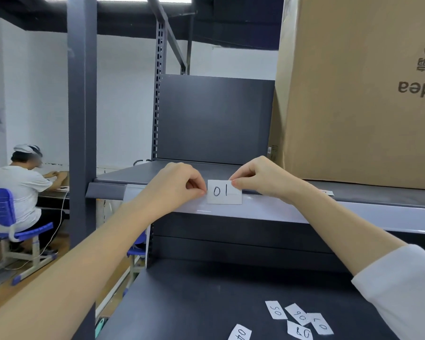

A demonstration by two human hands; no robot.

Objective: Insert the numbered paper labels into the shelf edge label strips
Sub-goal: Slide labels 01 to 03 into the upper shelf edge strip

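At the far left a seated person [22, 190] is seen at a desk, well apart from the work and of no bearing on it. Next comes the grey upright [82, 106] of the rack.

The left hand [179, 185] is closed in a pinch on the left edge of the label [224, 192], thumb and forefinger meeting at the paper, the other fingers curled. The label, marked "01", is held against the strip [268, 208] that runs along the front edge of the upper shelf [138, 174]. Its top edge stands above the strip, so it is judged to be not yet seated. The right hand [258, 179] is likewise closed in a pinch, on the upper right corner of the label.

The main risks are judged as follows. If the lower edge is not caught behind the clear front of the strip, the paper may slide down the outside and drop. If one side is pushed harder than the other, the label may go in tilted or be creased, thin paper being easily buckled. If the pinch is released too soon, the label may fall to the lower shelf [206, 303].

At the near right, the spare labels [302, 317] lie loose on that lower shelf, where they could be swept off by a sleeve [402, 290]. At the far right a box [353, 94] rests on the upper shelf, beside the right hand.
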